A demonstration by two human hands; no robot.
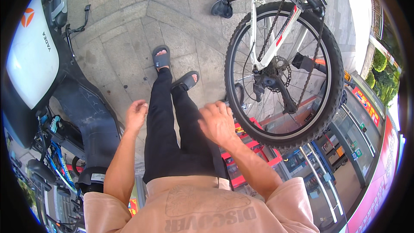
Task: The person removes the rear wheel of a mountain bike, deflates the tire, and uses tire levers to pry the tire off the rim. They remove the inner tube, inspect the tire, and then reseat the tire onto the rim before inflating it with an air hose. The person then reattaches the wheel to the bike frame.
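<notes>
My left hand (136,114) hangs beside my left thigh, its fingers loosely curled in, with nothing visible in them. It is close to the dark seat of a parked electric scooter (92,116). In front of my right thigh is my right hand (217,121), back up, fingers slightly bent and apart. No held thing shows there, though its palm is hidden. To its right, a white and red mountain bike (276,45) is raised off the ground. Its knobby rear wheel (235,103) is nearest that hand, apart from it. The chain (315,56) runs down to the rear derailleur (288,99).
The bike's black saddle (222,7) points away at the top. A black and orange stand arm (317,65) shows behind the wheel. Red shelving (269,159) stands near my right elbow. A shop front with metal door handles (321,181) is at lower right; bicycles (60,164) stand lower left.
</notes>
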